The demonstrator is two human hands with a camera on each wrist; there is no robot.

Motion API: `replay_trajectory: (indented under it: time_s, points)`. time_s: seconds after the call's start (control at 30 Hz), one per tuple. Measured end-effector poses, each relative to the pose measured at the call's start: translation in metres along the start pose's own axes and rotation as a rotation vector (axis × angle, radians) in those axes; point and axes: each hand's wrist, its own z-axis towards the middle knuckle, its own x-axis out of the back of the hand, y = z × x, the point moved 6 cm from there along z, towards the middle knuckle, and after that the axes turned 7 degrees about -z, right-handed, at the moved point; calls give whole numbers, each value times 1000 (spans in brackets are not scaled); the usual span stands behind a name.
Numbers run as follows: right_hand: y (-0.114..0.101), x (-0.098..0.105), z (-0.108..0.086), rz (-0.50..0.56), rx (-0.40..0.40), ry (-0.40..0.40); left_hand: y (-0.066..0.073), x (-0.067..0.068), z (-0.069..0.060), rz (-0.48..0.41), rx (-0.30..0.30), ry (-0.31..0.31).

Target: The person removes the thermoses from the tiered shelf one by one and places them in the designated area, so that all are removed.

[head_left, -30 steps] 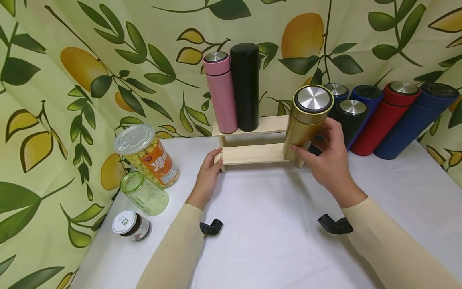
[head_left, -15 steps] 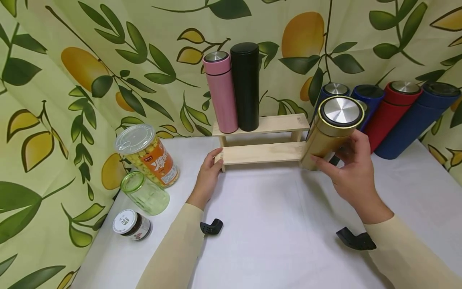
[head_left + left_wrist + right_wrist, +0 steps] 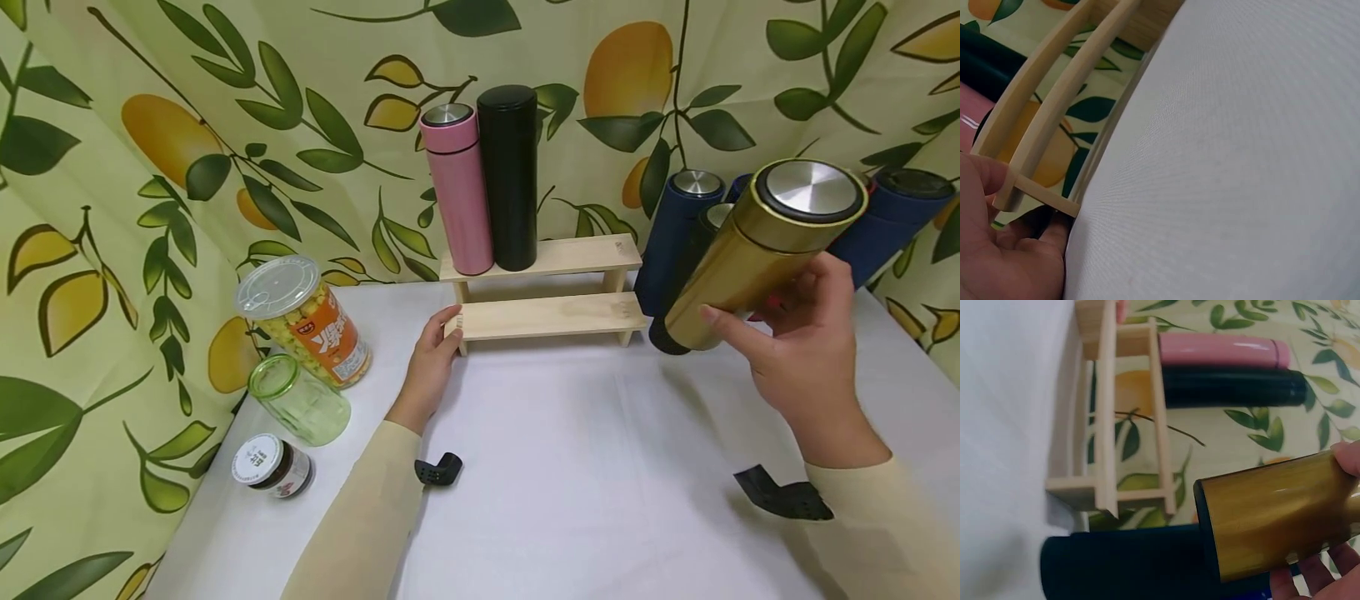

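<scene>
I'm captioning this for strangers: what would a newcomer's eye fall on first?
Probably the gold flask, held clear of the table by the right hand, in front of darker flasks on the right. Next, the pink flask and black flask stand side by side atop the wooden rack, against the patterned cloth.

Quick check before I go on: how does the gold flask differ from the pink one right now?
Colour: the gold flask has a metallic gold body, while the pink flask is pink.
Pose: the gold flask is tilted; the pink flask stands upright.
Support: the right hand grips the gold flask, while the pink flask rests on the upper tier of the wooden rack.
Shared: both are cylindrical with silver-coloured tops.
</scene>
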Motion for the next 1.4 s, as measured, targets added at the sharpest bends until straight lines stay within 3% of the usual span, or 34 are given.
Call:
replay_trajectory:
  time_s: [0.4, 1.0, 1.4]
  points:
    - [-4, 26, 9, -66, -96, 73, -2, 2, -1, -12, 14, 9]
    - [41, 38, 8, -188, -313, 192, -1, 1, -1, -29, 4, -7]
    - [78, 35, 1, -199, -451, 176, 0, -1, 0, -23, 1, -10]
